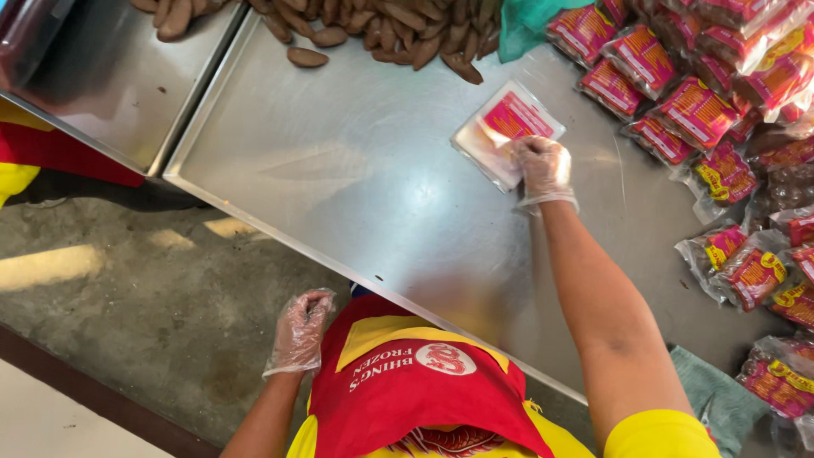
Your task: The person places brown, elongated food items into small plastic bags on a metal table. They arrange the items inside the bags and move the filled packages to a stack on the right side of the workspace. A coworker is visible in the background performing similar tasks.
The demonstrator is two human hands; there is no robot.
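Note:
My right hand [543, 166], in a clear plastic glove, reaches across the steel table [356, 170] and pinches the near corner of a small stack of flat, empty plastic bags [500, 127] with pink and red labels. My left hand [301, 331], gloved too, hangs below the table's front edge beside my red and yellow apron, fingers loosely curled, holding nothing. A pile of brown elongated food pieces [381, 30] lies at the far side of the table, beyond the bags.
Many filled packets with red and yellow labels [729, 110] are heaped along the right side. A green cloth [530, 21] lies at the top. A second steel table [110, 76] stands to the left, with a gap between. Concrete floor [144, 297] lies below.

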